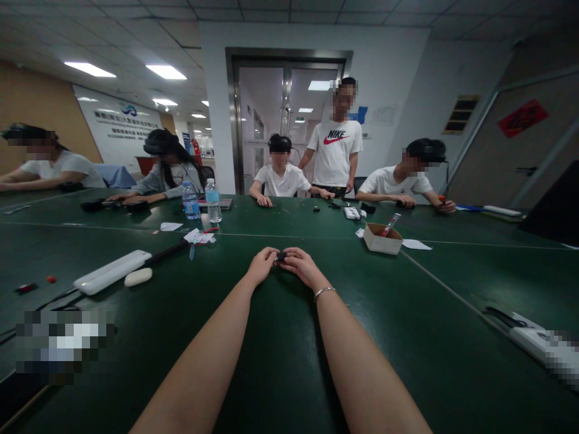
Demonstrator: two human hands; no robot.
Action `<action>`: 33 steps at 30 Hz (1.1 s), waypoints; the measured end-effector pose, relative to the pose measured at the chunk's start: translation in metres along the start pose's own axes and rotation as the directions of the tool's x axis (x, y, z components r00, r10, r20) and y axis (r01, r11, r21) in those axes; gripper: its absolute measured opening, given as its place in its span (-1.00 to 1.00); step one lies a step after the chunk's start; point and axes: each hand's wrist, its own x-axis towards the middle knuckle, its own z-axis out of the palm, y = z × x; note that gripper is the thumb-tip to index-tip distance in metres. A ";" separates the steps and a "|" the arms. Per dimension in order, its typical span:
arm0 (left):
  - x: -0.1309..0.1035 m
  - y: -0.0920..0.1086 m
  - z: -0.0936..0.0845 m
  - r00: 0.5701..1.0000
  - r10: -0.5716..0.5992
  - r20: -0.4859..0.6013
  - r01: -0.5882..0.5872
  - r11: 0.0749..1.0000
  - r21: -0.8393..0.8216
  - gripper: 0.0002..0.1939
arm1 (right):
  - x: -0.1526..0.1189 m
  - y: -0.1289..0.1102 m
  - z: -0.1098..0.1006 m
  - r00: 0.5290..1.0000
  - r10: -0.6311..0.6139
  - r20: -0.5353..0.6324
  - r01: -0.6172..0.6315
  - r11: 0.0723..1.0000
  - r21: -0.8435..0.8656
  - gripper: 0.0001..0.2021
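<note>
I have one small, dark, oblong piece with a silvery end [281, 257] pinched between my two hands, just above the long, glossy, dark green table [407, 319] and straight ahead of me. My left hand [262, 266] has its fingertips closed on the silvery end; my right hand [302, 266] grips the dark end with thumb and bent fingers. I cannot tell whether the two sets of fingertips touch each other. One silver bangle [324, 293] circles my right wrist.

To my left lie one long white plastic power strip [113, 272] and, just beside it, one smooth white oval case [138, 277]. Farther left is one small red bit [50, 279], near one black-and-red piece [26, 289]. Beyond the strip, two clear plastic bottles with blue labels [190, 203] stand upright side by side.

To my right sits one open, pale cardboard box [382, 245], with one red-and-silver packet [391, 225] leaning out of it; one white paper sheet [417, 244] lies just beyond its right side. Five people are across from me: four seated people [281, 179] with black headgear, and one standing person in a white T-shirt [337, 158].
</note>
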 end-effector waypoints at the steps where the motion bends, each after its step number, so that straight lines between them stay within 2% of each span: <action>1: 0.000 0.000 0.000 1.000 0.003 -0.011 -0.003 1.000 -0.010 -0.77 | 0.000 -0.001 0.000 1.000 0.007 0.012 -0.007 1.000 -0.012 -0.80; 7: 0.000 0.003 0.002 1.000 0.003 -0.005 -0.003 0.999 -0.039 -0.78 | 0.000 -0.005 0.004 0.991 0.133 -0.007 -0.132 0.973 -0.189 -0.80; 9: -0.001 0.005 0.001 1.000 0.001 -0.006 -0.002 0.999 -0.033 -0.78 | -0.002 -0.006 0.004 0.994 0.110 0.025 -0.102 0.973 -0.208 -0.87; 12: -0.003 0.008 0.001 1.000 -0.007 -0.017 0.006 1.000 -0.024 -0.78 | -0.004 -0.007 0.003 0.995 0.071 0.067 -0.060 0.986 -0.159 -0.74; 16: -0.005 0.010 0.000 1.000 -0.002 0.022 0.002 1.000 -0.020 -0.76 | -0.002 -0.005 0.003 0.993 0.117 0.003 -0.113 0.967 -0.230 -0.84; 19: -0.007 0.012 0.001 0.999 0.000 0.036 0.001 0.999 -0.033 -0.75 | 0.001 -0.001 0.003 0.998 0.068 -0.011 -0.068 0.947 -0.314 -0.84; 22: -0.009 0.014 0.001 0.999 -0.008 0.034 0.009 0.999 -0.036 -0.74 | 0.001 -0.001 0.001 0.999 0.040 0.024 -0.032 0.965 -0.262 -0.62; 26: -0.009 0.015 0.001 1.000 -0.004 0.021 0.005 0.999 -0.037 -0.75 | 0.001 -0.002 0.001 0.993 0.115 -0.006 -0.113 0.968 -0.224 -0.77; 29: -0.008 0.013 0.002 1.000 0.011 0.015 -0.011 0.999 -0.043 -0.75 | 0.000 -0.003 0.000 0.995 0.100 0.018 -0.093 0.966 -0.241 -0.80; 33: -0.005 0.008 0.002 1.000 0.006 0.004 -0.006 0.999 -0.049 -0.76 | -0.001 -0.004 0.000 0.997 0.060 0.048 -0.052 0.986 -0.158 -0.65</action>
